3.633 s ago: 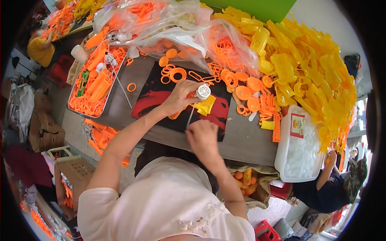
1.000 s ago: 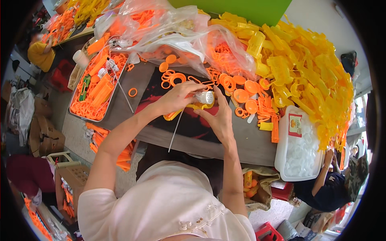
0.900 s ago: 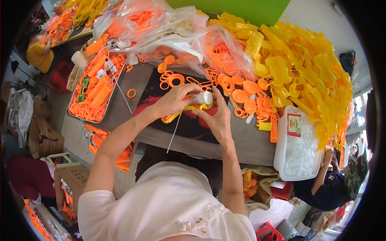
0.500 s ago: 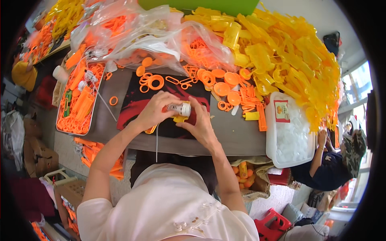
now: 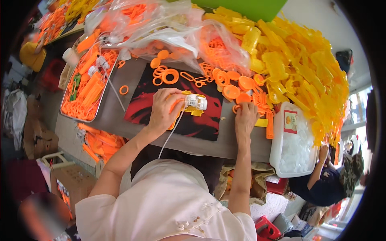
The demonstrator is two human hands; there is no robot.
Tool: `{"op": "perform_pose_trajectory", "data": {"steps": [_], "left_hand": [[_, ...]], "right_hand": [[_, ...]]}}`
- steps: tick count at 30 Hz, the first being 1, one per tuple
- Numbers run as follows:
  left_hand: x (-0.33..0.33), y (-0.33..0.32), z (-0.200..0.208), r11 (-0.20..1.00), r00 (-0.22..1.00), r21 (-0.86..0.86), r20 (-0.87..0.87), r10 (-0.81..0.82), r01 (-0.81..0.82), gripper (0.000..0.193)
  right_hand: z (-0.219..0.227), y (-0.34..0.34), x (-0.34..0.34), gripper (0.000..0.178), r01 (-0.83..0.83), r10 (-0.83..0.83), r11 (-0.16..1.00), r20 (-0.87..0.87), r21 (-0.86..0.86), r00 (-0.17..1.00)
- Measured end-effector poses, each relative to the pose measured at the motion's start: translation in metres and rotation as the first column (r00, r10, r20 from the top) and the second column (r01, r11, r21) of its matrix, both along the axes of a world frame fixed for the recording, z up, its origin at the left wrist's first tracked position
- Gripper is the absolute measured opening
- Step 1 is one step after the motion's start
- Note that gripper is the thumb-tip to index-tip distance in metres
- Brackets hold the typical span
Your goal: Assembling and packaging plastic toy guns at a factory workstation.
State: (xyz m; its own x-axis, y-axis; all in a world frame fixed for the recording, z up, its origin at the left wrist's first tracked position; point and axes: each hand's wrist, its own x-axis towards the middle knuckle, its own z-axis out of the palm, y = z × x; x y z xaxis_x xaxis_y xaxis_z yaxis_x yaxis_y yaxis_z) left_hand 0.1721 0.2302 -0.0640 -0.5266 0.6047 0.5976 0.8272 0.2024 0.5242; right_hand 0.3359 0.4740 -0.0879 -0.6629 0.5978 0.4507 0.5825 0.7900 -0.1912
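At a crowded surface (image 5: 120,116), the person's left hand (image 5: 163,110) stays wrapped around a small yellow-and-white toy piece (image 5: 192,103) with a white cord (image 5: 171,134) trailing toward the near edge; it rests on the dark red mat (image 5: 201,124). The right hand (image 5: 245,120), which a moment earlier was helping to grip the piece, has let go and moved right, fingers loosely spread and holding nothing, touching down among the flat orange plastic parts (image 5: 241,94) beside the white tub (image 5: 295,144). The change suggests a fresh part is being fetched for fitting. A metal tray (image 5: 86,88) of orange parts lies at the left, and yellow parts (image 5: 305,68) are heaped at the far right.
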Motion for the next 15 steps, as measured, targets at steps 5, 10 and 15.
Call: {"op": "perform_pose_trajectory", "data": {"steps": [5, 10, 15], "left_hand": [[0.016, -0.004, 0.003, 0.978, 0.996, -0.197, -0.070, 0.050, -0.063, 0.052], [0.015, -0.006, 0.004, 0.969, 0.995, -0.230, -0.070, 0.071, -0.086, 0.052], [0.007, -0.005, 0.009, 0.959, 0.986, -0.266, -0.161, 0.050, -0.092, 0.031]], "right_hand": [[0.017, -0.012, -0.004, 0.009, -0.092, 0.099, 0.995, -0.303, 0.038, 0.948], [0.037, -0.073, -0.008, 0.016, -0.691, 0.699, 0.698, -0.035, -0.188, 0.715], [0.026, -0.091, -0.004, 0.023, -0.686, 0.690, 0.720, 0.004, -0.103, 0.723]]}}
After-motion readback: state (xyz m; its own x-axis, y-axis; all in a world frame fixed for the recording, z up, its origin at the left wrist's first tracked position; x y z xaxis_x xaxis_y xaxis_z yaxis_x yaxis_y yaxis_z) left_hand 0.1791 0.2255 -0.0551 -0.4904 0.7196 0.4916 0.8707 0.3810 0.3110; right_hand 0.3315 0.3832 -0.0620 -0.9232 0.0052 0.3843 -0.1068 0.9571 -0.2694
